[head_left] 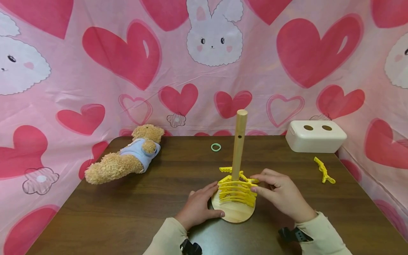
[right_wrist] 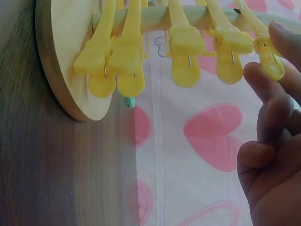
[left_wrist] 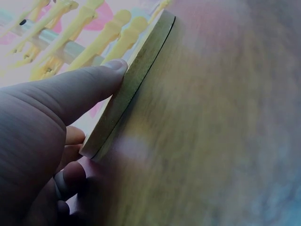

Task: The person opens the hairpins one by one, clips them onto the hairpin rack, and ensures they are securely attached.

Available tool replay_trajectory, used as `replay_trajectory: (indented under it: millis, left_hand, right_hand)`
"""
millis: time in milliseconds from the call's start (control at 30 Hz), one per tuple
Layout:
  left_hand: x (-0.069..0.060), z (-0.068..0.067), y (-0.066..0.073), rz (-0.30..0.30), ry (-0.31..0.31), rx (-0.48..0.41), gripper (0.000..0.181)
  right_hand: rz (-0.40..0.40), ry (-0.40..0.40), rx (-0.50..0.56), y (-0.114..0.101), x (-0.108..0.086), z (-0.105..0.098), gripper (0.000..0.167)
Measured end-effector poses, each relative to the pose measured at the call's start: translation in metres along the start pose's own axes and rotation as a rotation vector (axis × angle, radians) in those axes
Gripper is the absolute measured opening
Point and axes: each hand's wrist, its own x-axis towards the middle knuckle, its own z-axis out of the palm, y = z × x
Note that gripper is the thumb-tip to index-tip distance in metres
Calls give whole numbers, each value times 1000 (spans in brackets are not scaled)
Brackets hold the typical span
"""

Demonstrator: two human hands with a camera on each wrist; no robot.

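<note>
A round wooden base (head_left: 236,214) with an upright wooden post (head_left: 239,145) stands in front of me. Several yellow plastic clips (head_left: 236,193) are stacked around the post's lower part. Thumb and fingers of my left hand (head_left: 200,207) grip the base's left edge; in the left wrist view the thumb (left_wrist: 89,84) presses on the rim (left_wrist: 129,84). On the other side, my right hand (head_left: 282,194) pinches the end of the uppermost yellow clip (right_wrist: 270,66) between thumb and forefinger. The other clips' tabbed ends (right_wrist: 186,61) line up beside it, apart from the fingers.
Another yellow clip (head_left: 323,171) lies on the table at right. Behind it is a white box (head_left: 315,138) with two round holes. A pale green ring (head_left: 216,151) rests beyond the post. A teddy bear (head_left: 140,152) in a blue shirt lies at left.
</note>
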Motion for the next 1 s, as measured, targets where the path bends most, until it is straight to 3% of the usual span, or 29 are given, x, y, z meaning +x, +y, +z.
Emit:
replay_trajectory:
  millis: [467, 767, 1000]
  left_hand:
    - [1, 0, -1, -21, -15, -8, 92]
    - [1, 0, -2, -24, -20, -22, 93]
    - [1, 0, -1, -17, -17, -15, 92]
  right_hand:
    - [25, -28, -9, -2, 1, -1, 29]
    - [99, -57, 43, -2, 1, -3, 37]
    - [69, -58, 52, 4, -1, -9, 38]
